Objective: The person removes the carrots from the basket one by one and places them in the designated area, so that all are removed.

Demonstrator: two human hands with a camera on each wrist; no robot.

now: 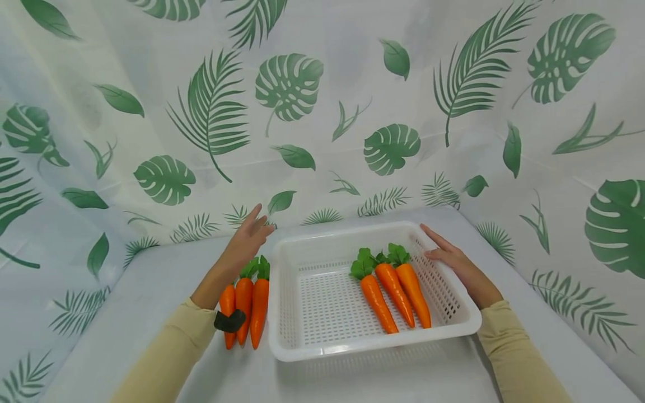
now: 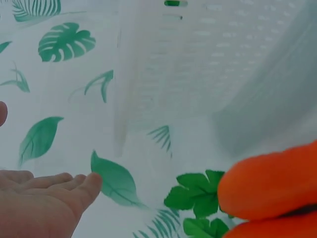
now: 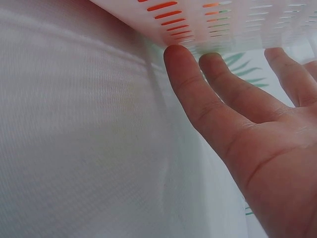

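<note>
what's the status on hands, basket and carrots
Left hand raised, empty. Right hand touching white basket, right side. Three carrots inside, three loose carrots to its left. No obstruction seen.

Soft, even light fills the head view; a faint shadow lies below the basket [image 1: 353, 347], whose near edge glints. Both wrist views look hazy, the right one dimmer.
</note>
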